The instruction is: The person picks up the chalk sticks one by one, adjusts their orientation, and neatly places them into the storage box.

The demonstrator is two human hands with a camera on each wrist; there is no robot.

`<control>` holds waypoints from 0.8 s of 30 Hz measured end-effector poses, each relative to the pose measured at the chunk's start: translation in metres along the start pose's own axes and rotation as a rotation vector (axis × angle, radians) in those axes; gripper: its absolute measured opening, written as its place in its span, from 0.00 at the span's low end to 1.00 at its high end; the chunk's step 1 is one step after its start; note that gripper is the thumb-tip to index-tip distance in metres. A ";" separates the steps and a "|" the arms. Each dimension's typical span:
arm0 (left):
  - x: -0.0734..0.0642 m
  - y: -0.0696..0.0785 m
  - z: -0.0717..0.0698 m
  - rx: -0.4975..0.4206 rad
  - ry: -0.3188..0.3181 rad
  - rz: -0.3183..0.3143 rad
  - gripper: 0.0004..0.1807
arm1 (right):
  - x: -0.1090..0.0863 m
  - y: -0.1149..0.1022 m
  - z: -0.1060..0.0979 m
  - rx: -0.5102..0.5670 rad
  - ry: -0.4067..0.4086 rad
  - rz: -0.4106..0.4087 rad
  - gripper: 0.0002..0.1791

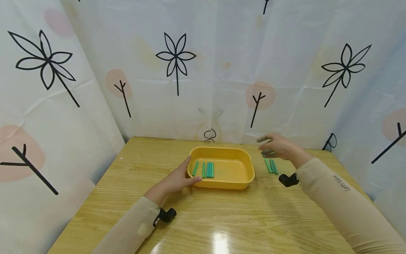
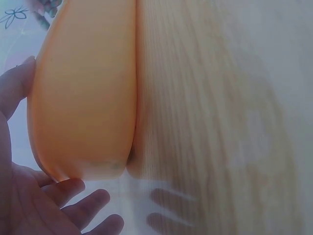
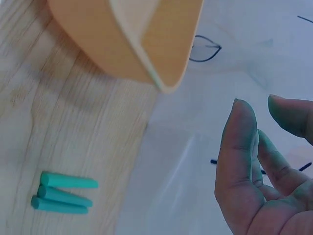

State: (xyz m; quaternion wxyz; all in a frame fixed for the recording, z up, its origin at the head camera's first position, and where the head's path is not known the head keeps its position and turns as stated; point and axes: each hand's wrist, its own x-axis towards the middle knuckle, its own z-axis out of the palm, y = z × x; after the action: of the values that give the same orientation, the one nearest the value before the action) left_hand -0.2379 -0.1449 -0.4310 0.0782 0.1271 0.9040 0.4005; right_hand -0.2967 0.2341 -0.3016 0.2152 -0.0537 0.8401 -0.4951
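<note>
Presently: yellow tray (image 1: 233,171) gripped at its left end, right hand (image 1: 279,146) free

From my end, the largest thing I see is a pale printed cloth (image 1: 219,70) hanging behind the tray. A wooden table (image 1: 234,215) spreads out beneath the tray. The tray itself is upright, its long side facing me.

At the tray's left end, the left hand (image 1: 180,179) grips it, thumb at the near rim and fingers around the outside; the left wrist view is hazy, so I can't be sure how many fingertips touch. To the tray's right, the right hand hangs in the air, fingers loosely bent, a gap between them and the thumb, holding nothing.

Smallest are the sticks: five green and teal sticks (image 1: 203,170) inside the tray, in its left half, and three loose sticks (image 3: 66,192) side by side to the tray's right.
</note>
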 end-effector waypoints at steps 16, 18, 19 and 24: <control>-0.003 0.002 -0.001 0.001 0.001 -0.007 0.60 | 0.002 0.032 -0.024 0.034 0.054 0.049 0.35; -0.003 0.002 -0.001 -0.002 0.000 -0.007 0.60 | 0.003 0.037 -0.026 0.039 0.058 0.055 0.35; -0.003 0.002 -0.001 -0.005 -0.001 -0.008 0.60 | 0.004 0.039 -0.027 0.040 0.059 0.055 0.35; -0.003 0.002 -0.001 -0.008 -0.003 -0.001 0.61 | 0.005 0.052 -0.032 0.044 0.064 0.056 0.35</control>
State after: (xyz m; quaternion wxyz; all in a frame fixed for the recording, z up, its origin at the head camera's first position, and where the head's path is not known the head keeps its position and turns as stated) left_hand -0.2352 -0.1447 -0.4287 0.0803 0.1268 0.9024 0.4038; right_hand -0.3085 0.2844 -0.3344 0.2031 -0.0095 0.8366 -0.5086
